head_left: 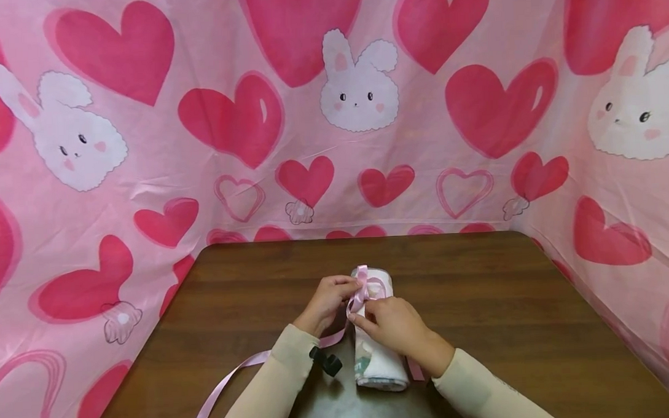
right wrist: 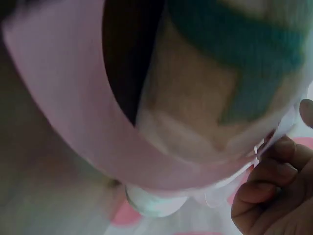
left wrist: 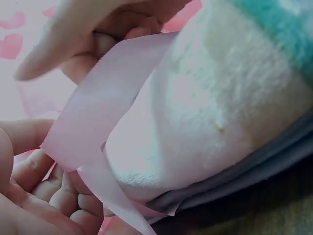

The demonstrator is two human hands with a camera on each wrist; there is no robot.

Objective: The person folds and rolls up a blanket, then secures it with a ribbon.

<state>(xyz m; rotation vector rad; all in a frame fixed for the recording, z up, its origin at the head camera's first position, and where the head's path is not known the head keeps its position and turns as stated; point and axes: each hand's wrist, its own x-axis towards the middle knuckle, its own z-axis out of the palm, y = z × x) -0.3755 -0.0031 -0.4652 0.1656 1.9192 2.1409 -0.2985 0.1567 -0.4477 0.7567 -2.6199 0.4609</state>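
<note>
A white rolled towel (head_left: 380,361) with coloured patches lies lengthwise on the table, a pink ribbon (head_left: 360,297) around its far half. The ribbon is gathered into a loop on top. At the towel's left side, my left hand (head_left: 329,298) pinches the ribbon beside that loop. My right hand (head_left: 399,326) reaches over the towel from the right and pinches the ribbon lower down, thumb towards the left. Close up, the left wrist view shows the flat ribbon (left wrist: 112,88) between fingers alongside the fuzzy towel (left wrist: 195,122). The knot itself is partly hidden by fingers.
A long ribbon tail (head_left: 235,373) trails left across the brown table (head_left: 509,307), passing under the left forearm. Another short tail (head_left: 416,370) shows right of the towel. A black wrist device (head_left: 325,361) sits on the left sleeve. Pink heart-and-rabbit cloth (head_left: 415,144) surrounds the table.
</note>
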